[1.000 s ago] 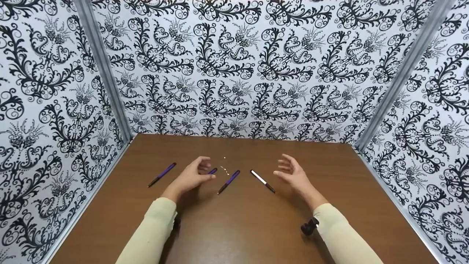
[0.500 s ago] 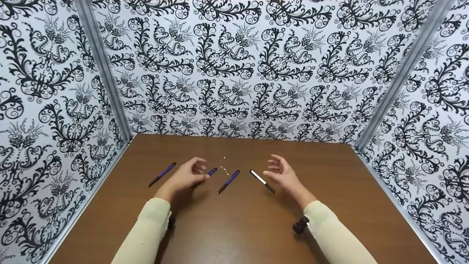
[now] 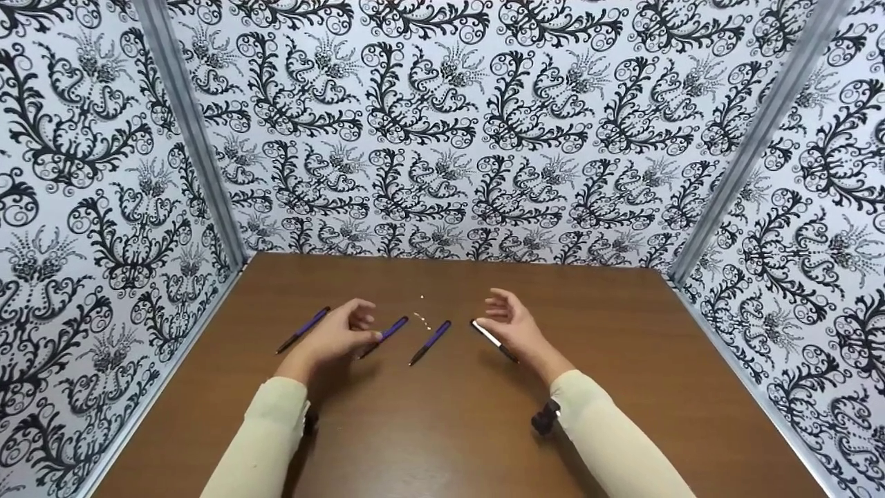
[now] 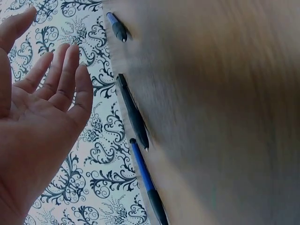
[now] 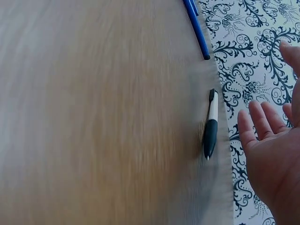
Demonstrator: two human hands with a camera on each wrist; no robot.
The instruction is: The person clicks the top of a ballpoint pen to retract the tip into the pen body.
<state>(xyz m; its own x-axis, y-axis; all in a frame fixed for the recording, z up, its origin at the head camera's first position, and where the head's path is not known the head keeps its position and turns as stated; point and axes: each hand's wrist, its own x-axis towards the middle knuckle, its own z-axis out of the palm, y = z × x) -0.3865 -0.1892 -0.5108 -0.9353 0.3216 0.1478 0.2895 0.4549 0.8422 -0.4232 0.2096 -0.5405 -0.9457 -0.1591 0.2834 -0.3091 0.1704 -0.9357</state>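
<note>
My left hand (image 3: 337, 335) hovers between the leftmost blue pen (image 3: 299, 335) and a second blue pen (image 3: 394, 328), relaxed and holding nothing. Its thumb tip overlaps the second pen in the head view. Fingers loosely bent, my right hand (image 3: 517, 332) is held over the white pen (image 3: 486, 333) and hides part of its barrel. In the right wrist view the white pen (image 5: 212, 123), with a black grip, lies on the table beside the empty palm. A third blue pen (image 3: 430, 343) lies between the two hands. The left wrist view shows three pens, including a blue one (image 4: 143, 166).
The brown wooden table (image 3: 422, 429) carries the pens, plus small white specks (image 3: 423, 321) near the third blue pen. Patterned black-and-white panels (image 3: 442, 138) with grey metal posts (image 3: 193, 131) enclose it at the back and both sides.
Both hands have drifted left. The left hand has uncovered the second blue pen and now overlaps the leftmost one; the right hand has come over the white pen. The pens lie as before.
</note>
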